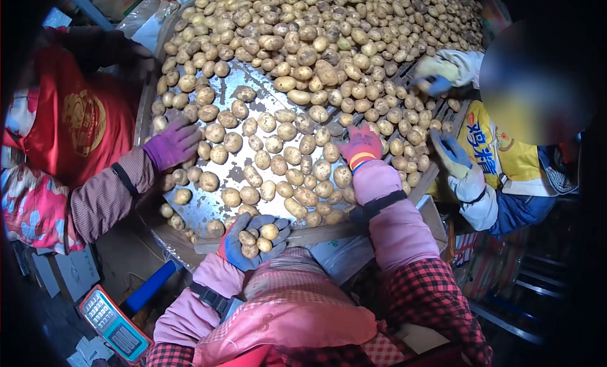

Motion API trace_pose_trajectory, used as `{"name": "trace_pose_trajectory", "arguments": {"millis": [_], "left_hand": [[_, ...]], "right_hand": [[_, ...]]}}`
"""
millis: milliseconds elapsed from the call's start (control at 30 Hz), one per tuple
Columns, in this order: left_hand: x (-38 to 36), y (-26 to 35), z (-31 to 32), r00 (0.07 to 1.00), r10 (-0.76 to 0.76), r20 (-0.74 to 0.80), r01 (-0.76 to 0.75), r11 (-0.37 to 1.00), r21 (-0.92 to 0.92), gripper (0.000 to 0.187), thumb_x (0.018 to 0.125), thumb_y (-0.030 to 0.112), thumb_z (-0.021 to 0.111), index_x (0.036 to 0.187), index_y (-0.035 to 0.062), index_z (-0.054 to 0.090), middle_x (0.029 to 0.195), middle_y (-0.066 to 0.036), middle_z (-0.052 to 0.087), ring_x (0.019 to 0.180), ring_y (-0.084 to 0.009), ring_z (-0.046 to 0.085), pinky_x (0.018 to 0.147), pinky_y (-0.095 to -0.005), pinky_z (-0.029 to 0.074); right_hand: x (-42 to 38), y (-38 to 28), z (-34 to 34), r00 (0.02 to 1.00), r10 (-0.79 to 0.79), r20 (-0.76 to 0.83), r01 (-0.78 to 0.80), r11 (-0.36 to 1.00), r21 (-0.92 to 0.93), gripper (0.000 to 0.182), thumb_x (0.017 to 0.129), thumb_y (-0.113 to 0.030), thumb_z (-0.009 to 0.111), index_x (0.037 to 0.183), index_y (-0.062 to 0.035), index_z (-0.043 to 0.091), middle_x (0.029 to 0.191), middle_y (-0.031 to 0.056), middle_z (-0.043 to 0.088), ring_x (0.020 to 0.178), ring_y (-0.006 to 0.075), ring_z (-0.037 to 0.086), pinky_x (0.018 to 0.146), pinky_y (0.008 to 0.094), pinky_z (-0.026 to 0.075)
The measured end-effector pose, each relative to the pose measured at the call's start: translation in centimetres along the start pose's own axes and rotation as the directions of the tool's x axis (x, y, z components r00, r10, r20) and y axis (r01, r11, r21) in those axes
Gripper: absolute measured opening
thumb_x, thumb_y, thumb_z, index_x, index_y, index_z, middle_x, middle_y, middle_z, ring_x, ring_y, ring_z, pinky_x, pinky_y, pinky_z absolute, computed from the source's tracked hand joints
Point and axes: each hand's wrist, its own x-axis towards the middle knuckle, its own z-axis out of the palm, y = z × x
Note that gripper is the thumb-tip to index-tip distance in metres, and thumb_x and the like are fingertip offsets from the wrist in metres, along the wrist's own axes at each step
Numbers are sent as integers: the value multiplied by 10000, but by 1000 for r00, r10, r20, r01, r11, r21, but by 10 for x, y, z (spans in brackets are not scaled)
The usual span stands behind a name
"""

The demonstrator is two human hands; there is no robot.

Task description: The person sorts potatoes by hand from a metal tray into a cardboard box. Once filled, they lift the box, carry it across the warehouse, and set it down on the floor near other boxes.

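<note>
My left hand [248,248], in a blue and red glove, is cupped palm up at the near edge of the table and cradles several small potatoes [259,236]. My right hand [363,146], in a pink-red glove with a yellow band at the cuff, reaches over the potatoes right of the middle. Its back faces up and its fingers look spread against the pile, with nothing visibly held. Loose potatoes [292,155] lie on the metal tabletop [221,177] between my two hands.
A large heap of potatoes [329,44] fills the far side. At the left, a co-worker's purple-gloved hand [172,144] touches potatoes. Another co-worker's gloved hands [439,76] are at the right. A teal and red keypad device [116,323] stands low at the left.
</note>
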Motion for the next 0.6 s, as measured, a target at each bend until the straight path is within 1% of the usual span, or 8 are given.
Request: {"name": "trace_pose_trajectory", "arguments": {"millis": [100, 267, 333, 367, 400, 467, 533, 600], "left_hand": [[-2, -1, -4, 1000, -15, -24, 16, 997, 76, 595, 953, 514, 384, 1280, 27, 484, 1366, -202, 460, 1268, -381, 430, 1004, -531, 403], [-7, -4, -6, 999, 2, 49, -3, 1000, 16, 574, 956, 503, 380, 1282, 43, 487, 1367, -219, 451, 1271, -387, 423, 1000, -534, 404], [-12, -2, -3, 999, 16, 44, -17, 1000, 20, 576, 962, 495, 380, 1280, 24, 472, 1365, -230, 447, 1273, -397, 418, 1016, -545, 384], [-14, -2, -3, 999, 25, 39, -26, 1000, 13, 578, 968, 486, 379, 1278, 6, 457, 1362, -241, 443, 1275, -406, 412, 1033, -556, 364], [-16, -2, -3, 999, 21, 42, -21, 1000, 16, 578, 968, 486, 379, 1278, 6, 457, 1362, -241, 443, 1275, -406, 412, 1033, -556, 364], [-13, -4, -6, 999, 13, 32, -12, 999, -34, 569, 971, 479, 371, 1277, 7, 456, 1362, -258, 436, 1275, -420, 408, 1022, -566, 371], [-10, -9, -1, 998, -19, 54, 22, 998, -54, 555, 971, 475, 367, 1254, 9, 472, 1346, -272, 447, 1273, -433, 404, 1006, -574, 383], [-9, -16, 4, 1000, -11, 24, 11, 1000, -6, 541, 971, 471, 371, 1235, 14, 488, 1339, -277, 452, 1268, -438, 407, 991, -580, 395]], "right_hand": [[1, -5, 7, 993, 90, -78, -86, 995, 53, 490, 776, -492, 673, 1145, -173, 626, 1202, 118, 564, 1060, 287, 604, 849, 393, 517], [19, 0, 6, 997, 66, 39, -67, 997, 45, 412, 800, -472, 621, 1076, -170, 667, 1173, 72, 620, 1057, 271, 614, 855, 393, 515], [32, 24, 14, 987, -156, 33, 141, 952, 273, 463, 701, -431, 718, 1029, -105, 694, 1045, 101, 681, 967, 290, 649, 836, 393, 514], [28, 37, 16, 988, -153, -19, 140, 839, 526, 377, 741, -357, 735, 963, -54, 706, 904, 103, 706, 818, 247, 673, 742, 355, 529], [25, 49, 23, 989, -148, -22, 137, 840, 526, 377, 741, -357, 735, 963, -54, 706, 904, 103, 706, 818, 247, 673, 742, 355, 529], [6, 65, 19, 967, -244, 71, -60, 50, 997, 246, 821, -245, 698, 934, -26, 695, 814, 72, 689, 699, 167, 638, 644, 300, 512], [-36, 75, 0, 948, -291, 130, -155, -63, 986, 187, 888, -201, 635, 989, -44, 650, 819, 23, 651, 681, 112, 591, 602, 258, 477], [-64, 85, 10, 935, -344, 83, -246, -465, 850, 235, 907, -215, 616, 1056, -34, 621, 928, 46, 660, 748, 133, 604, 645, 261, 483]]}}
